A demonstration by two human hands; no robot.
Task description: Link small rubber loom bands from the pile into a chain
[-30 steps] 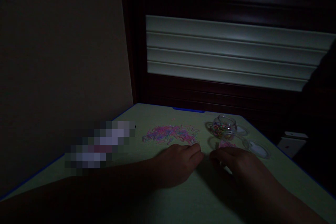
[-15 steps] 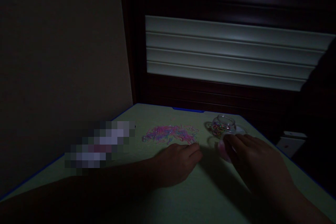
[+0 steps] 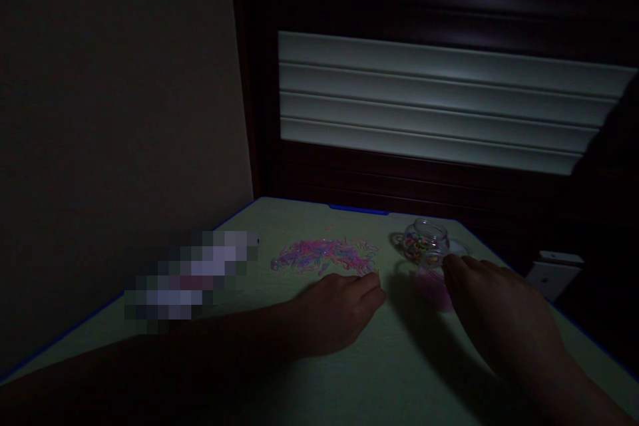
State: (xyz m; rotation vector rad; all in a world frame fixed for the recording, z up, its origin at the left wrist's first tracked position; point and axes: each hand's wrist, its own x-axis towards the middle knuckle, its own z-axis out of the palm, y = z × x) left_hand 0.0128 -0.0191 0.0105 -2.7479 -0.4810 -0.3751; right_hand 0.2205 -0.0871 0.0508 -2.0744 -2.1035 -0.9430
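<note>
My left hand [image 3: 339, 313] rests low over the table, its fingers pinched together; a tiny pale bit shows at the fingertips, too small to name. Just beyond it lies a loose pile of thin pink, purple and blue rubber bands [image 3: 327, 255]. On the right, a clear jar [image 3: 433, 286] with pink contents stands upright. My right hand [image 3: 492, 303] is beside and partly in front of that jar's rim, fingers bent and closed together; whatever they hold is hidden. Behind it is another clear open jar [image 3: 424, 239] holding multicoloured bands.
The pale green table [image 3: 349, 373] has a blue edge. A blurred-out, whitish object [image 3: 200, 273] lies at the left. A white device [image 3: 554, 273] is past the right edge. A wall [image 3: 120, 93] and a dark slatted door [image 3: 424, 173] stand behind. The light is dim.
My right hand has drawn back from the pink jar's mouth, slightly up and to the right, so more of that jar shows. My left hand has hardly moved.
</note>
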